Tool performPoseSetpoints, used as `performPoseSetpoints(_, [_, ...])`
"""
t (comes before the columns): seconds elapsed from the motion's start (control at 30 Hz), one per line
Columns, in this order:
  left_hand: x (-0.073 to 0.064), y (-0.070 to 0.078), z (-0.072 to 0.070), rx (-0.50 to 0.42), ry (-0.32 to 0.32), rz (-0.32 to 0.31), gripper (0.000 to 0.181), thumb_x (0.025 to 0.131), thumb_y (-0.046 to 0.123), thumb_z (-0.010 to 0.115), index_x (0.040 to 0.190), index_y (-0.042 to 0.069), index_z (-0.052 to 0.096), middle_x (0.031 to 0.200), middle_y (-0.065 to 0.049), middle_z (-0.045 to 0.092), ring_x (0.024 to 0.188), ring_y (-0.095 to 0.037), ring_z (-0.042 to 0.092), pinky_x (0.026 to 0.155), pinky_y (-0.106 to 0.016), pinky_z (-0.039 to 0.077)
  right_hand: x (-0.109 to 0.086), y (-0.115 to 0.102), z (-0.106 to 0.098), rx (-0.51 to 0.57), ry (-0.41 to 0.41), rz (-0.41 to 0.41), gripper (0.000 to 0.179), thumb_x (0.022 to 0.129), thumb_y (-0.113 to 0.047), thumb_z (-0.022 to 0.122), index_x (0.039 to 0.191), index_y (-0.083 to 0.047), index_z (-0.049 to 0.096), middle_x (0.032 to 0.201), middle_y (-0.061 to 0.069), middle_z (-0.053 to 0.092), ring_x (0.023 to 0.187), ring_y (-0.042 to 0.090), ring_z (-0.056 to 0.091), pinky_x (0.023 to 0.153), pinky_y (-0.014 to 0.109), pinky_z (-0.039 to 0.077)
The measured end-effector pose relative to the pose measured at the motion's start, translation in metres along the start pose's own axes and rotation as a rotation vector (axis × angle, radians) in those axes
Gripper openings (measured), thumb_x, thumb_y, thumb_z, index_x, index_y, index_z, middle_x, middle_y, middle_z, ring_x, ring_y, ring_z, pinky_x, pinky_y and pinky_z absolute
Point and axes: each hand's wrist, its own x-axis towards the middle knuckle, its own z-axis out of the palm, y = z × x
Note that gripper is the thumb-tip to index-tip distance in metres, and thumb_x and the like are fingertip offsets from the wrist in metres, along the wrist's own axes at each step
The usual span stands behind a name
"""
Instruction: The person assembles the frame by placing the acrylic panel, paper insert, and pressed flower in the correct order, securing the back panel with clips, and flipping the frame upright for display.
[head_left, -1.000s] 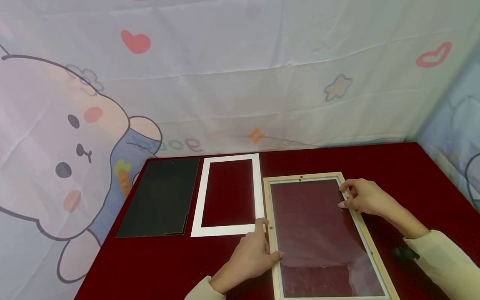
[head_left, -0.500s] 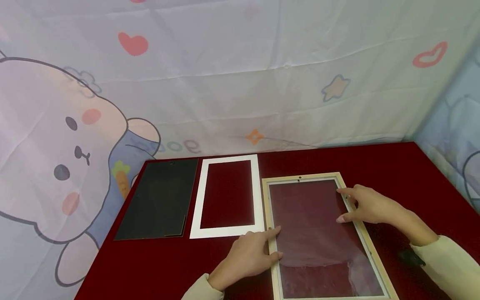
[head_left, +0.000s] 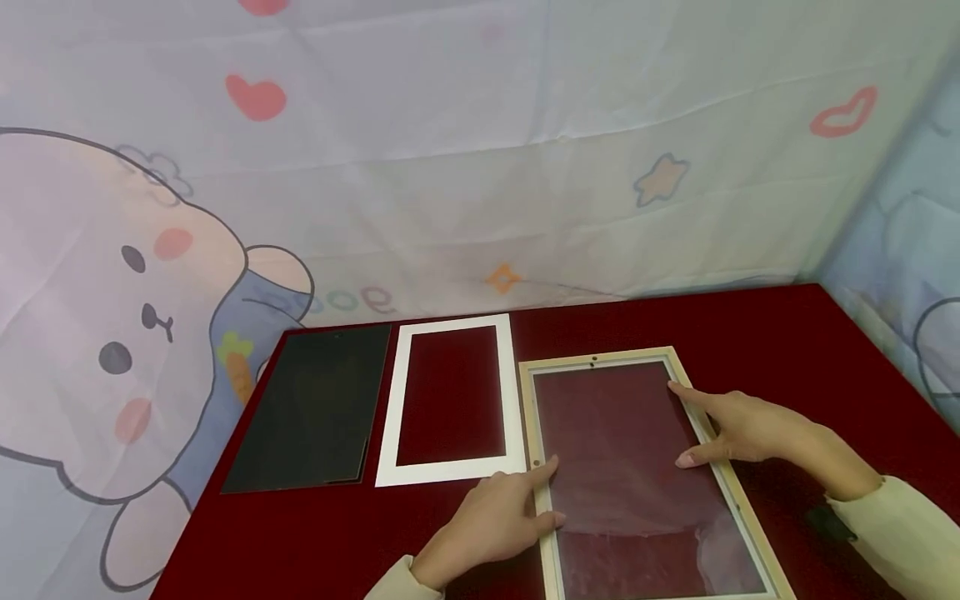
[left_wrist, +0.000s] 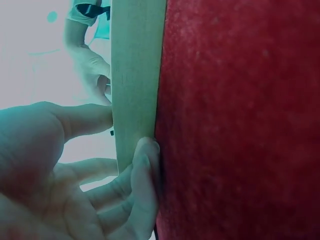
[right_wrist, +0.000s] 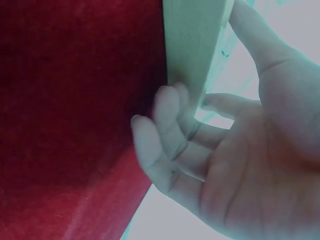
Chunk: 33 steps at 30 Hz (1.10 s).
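Note:
A light wooden picture frame [head_left: 756, 533] lies flat on the red cloth, with a clear pane [head_left: 615, 450] set inside it. My left hand [head_left: 491, 518] grips its left rail, thumb and index finger reaching over onto the pane's edge. In the left wrist view, the other fingers bend against the rail's outer side [left_wrist: 137, 75]. On the right rail is my right hand [head_left: 753, 429], index finger and thumb spread across the top. The right wrist view shows its remaining fingers curled by the wooden outer side [right_wrist: 192, 47].
Left of the frame lies a white mat [head_left: 452, 473] with a rectangular opening. Farther left is a dark backing board [head_left: 311, 408]. A printed curtain [head_left: 450, 167] hangs behind the red-covered table [head_left: 300, 542].
My right hand has slid slightly toward me along the right rail, its index finger straightening. My left index finger has moved from outside the left rail onto the pane's edge.

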Motion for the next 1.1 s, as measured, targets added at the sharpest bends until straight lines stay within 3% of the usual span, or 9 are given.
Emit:
performPoseSetpoints(0.1, [0.000,-0.005,0.000,-0.061,-0.017,0.043,0.068,0.099,0.038,0.072,0.159,0.020,0.047,0.050,0.015,0.043,0.043,0.002,0.032,0.043,-0.019,0.030,-0.001,0.000,-0.001,0.011,-0.025,0.012,0.121,0.085,-0.059,0.080,0.168,-0.001,0.014,0.059,-0.009,0.032,0.054,0.009,0.027,0.062,0.026,0.037])
performPoseSetpoints(0.13, [0.000,-0.007,-0.002,-0.098,-0.026,0.057,0.068,0.099,0.037,0.072,0.160,0.019,0.046,0.052,0.015,0.047,0.044,0.002,0.034,0.044,-0.018,0.031,-0.002,-0.001,-0.002,0.001,-0.029,0.011,0.120,0.087,-0.060,0.079,0.168,0.000,0.013,0.062,-0.006,0.045,0.057,0.008,0.034,0.064,0.027,0.042])
performPoseSetpoints(0.23, [-0.001,-0.012,-0.008,-0.194,-0.046,0.078,0.068,0.101,0.035,0.071,0.161,0.017,0.045,0.062,0.012,0.057,0.051,0.001,0.042,0.049,-0.017,0.035,-0.001,-0.004,-0.006,-0.010,-0.034,0.019,0.119,0.089,-0.062,0.075,0.167,0.001,0.011,0.073,0.000,0.055,0.064,0.011,0.042,0.071,0.031,0.044])
performPoseSetpoints(0.33, [-0.002,-0.014,-0.016,-0.247,-0.050,0.055,0.068,0.101,0.035,0.071,0.161,0.017,0.045,0.070,0.008,0.064,0.056,0.000,0.053,0.051,-0.018,0.041,0.001,-0.009,-0.014,-0.010,-0.011,0.016,0.115,0.091,-0.061,0.073,0.166,0.005,0.015,0.076,0.001,0.057,0.064,0.010,0.043,0.064,0.029,0.044])
performPoseSetpoints(0.37, [-0.002,-0.015,-0.019,-0.256,-0.049,0.041,0.068,0.101,0.036,0.071,0.160,0.016,0.045,0.072,0.007,0.065,0.058,-0.001,0.057,0.052,-0.019,0.042,0.002,-0.011,-0.016,-0.014,0.003,0.014,0.114,0.091,-0.061,0.073,0.165,0.006,0.018,0.069,-0.004,0.047,0.061,0.010,0.036,0.060,0.027,0.039])
performPoseSetpoints(0.53, [-0.002,-0.020,-0.033,-0.286,-0.026,-0.008,0.067,0.102,0.036,0.069,0.156,0.005,0.047,0.080,0.002,0.071,0.065,-0.007,0.068,0.056,-0.022,0.049,0.007,-0.022,-0.029,-0.107,0.099,-0.038,0.100,0.093,-0.058,0.072,0.152,0.016,0.039,0.085,0.002,0.060,0.069,0.010,0.047,0.063,0.026,0.043])
performPoseSetpoints(0.67, [-0.004,-0.026,-0.044,-0.305,0.004,-0.037,0.066,0.102,0.039,0.068,0.151,0.000,0.047,0.084,0.000,0.072,0.070,-0.012,0.070,0.064,-0.027,0.054,0.012,-0.032,-0.037,-0.124,0.145,-0.073,0.087,0.096,-0.050,0.073,0.147,0.015,0.047,0.093,0.008,0.063,0.074,0.012,0.053,0.066,0.029,0.048])
performPoseSetpoints(0.87, [-0.008,-0.038,-0.063,-0.336,0.061,-0.093,0.065,0.104,0.040,0.066,0.147,-0.003,0.045,0.088,-0.005,0.072,0.074,-0.016,0.070,0.069,-0.032,0.056,0.022,-0.050,-0.046,-0.106,0.157,-0.146,0.080,0.098,-0.051,0.071,0.145,0.011,0.053,0.110,0.014,0.072,0.086,0.013,0.064,0.076,0.037,0.059])
performPoseSetpoints(1.1, [-0.010,-0.053,-0.082,-0.395,0.138,-0.106,0.045,0.104,0.033,0.067,0.131,-0.001,0.054,0.090,-0.014,0.072,0.074,-0.019,0.070,0.070,-0.030,0.059,0.033,-0.071,-0.054,-0.104,0.170,-0.172,0.072,0.098,-0.048,0.072,0.143,0.007,0.057,0.108,0.008,0.073,0.084,0.011,0.061,0.075,0.033,0.057])
